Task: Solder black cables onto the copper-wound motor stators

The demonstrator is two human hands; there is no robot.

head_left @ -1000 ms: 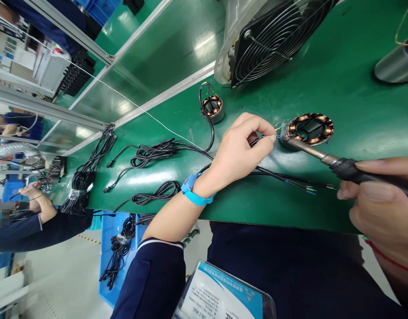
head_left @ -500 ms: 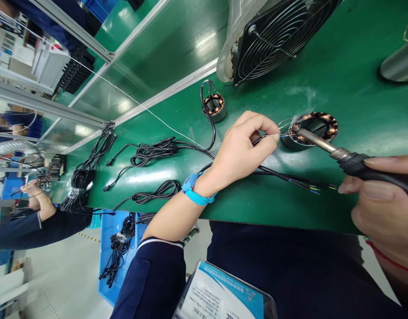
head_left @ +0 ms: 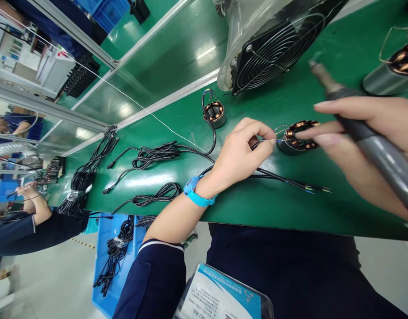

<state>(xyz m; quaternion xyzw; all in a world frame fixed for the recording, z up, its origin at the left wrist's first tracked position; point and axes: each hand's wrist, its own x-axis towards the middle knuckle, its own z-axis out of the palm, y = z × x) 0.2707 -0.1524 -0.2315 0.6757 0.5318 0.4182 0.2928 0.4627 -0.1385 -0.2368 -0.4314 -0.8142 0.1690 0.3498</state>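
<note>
My left hand (head_left: 245,148) pinches a thin wire end of a black cable (head_left: 286,180) and holds it against the rim of a copper-wound stator (head_left: 298,138) on the green table (head_left: 263,199). My right hand (head_left: 363,146) is closed round the grey handle of a soldering iron (head_left: 366,133), whose tip (head_left: 315,68) is lifted well above and behind the stator. One right finger reaches toward the stator's top. A blue wrist strap (head_left: 195,192) is on my left wrist.
A wire-guarded fan (head_left: 273,44) stands behind. A second small stator (head_left: 214,111) with a black lead lies to the left, a third stator (head_left: 394,66) at the far right. Black cable bundles (head_left: 154,155) lie along the table. Another person's arm (head_left: 28,212) works at far left.
My right hand has lifted the soldering iron off the stator and swung its tip up and back. The left hand keeps its pinch on the wire at the stator.
</note>
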